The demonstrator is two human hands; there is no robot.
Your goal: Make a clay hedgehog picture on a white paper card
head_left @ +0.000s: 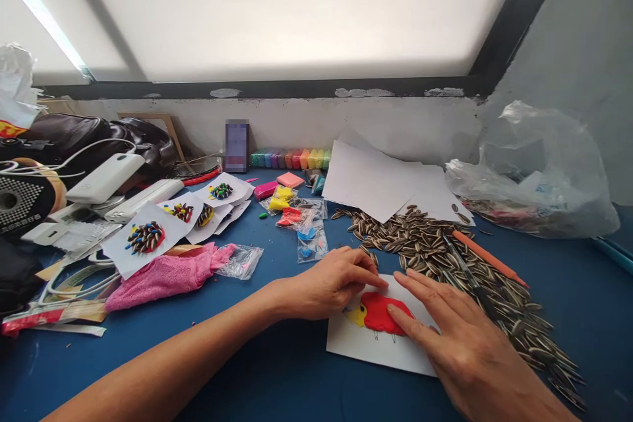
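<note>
A white sheet of paper (346,345) lies on the blue table, bearing a flattened red modelling clay body (383,314) with a small yellow clay head (356,318) and drawn legs below. My left hand (333,282) rests at the sheet's upper left, its index finger stretched along the clay's top edge and its other fingers bent. From the right, my right hand (457,333) lies over the sheet with fingers spread, the thumb touching the red clay. Neither hand holds anything I can see. Part of the sheet is hidden under my right hand.
Striped sunflower seeds (410,241) spread behind and right of the sheet, with an orange pen (487,257) among them. Small clay packets (311,241), blank papers (376,175) and a plastic bag (539,178) lie farther back. Left are seed-covered pictures (143,237) and a pink cloth (168,277).
</note>
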